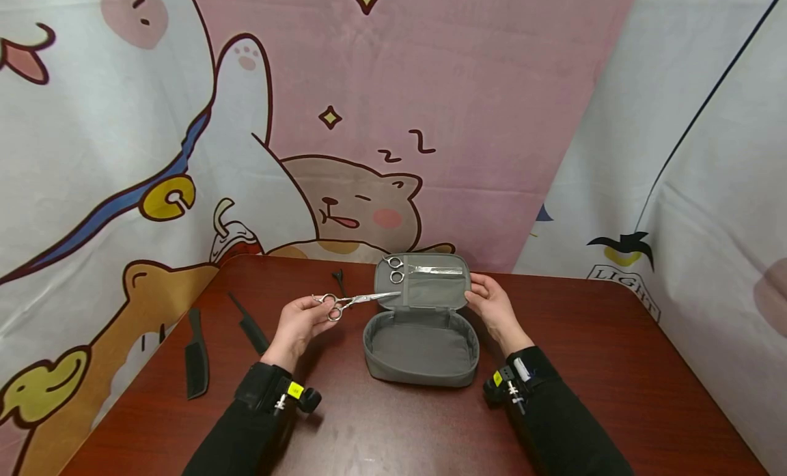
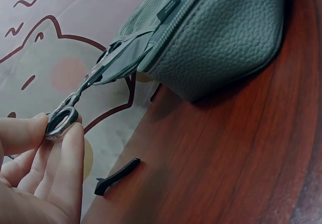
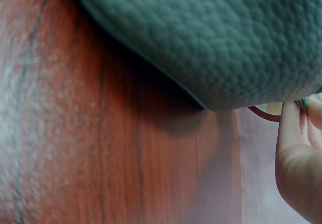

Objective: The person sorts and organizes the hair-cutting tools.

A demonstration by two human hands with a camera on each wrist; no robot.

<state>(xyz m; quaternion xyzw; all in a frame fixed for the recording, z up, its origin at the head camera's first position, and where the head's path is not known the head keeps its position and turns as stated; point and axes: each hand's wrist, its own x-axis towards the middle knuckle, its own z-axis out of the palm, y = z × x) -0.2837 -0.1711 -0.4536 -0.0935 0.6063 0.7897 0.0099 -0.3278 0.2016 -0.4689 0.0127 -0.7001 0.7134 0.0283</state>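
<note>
My left hand pinches a pair of silver scissors by the finger rings, between thumb and fingers. The blades point right and overlap the raised lid of a grey zip case. In the left wrist view the scissors reach the lid's mesh pocket edge. My right hand grips the lid's right edge, thumb in front, and holds it upright. Another pair of scissors sits at the lid's left side, its rings showing. The case's lower compartment lies open with its bare grey lining visible.
Two black combs, a wide one and a narrower one, lie on the left of the brown table. A small black clip-like piece lies behind my left hand. A printed cloth hangs along the table's back edge.
</note>
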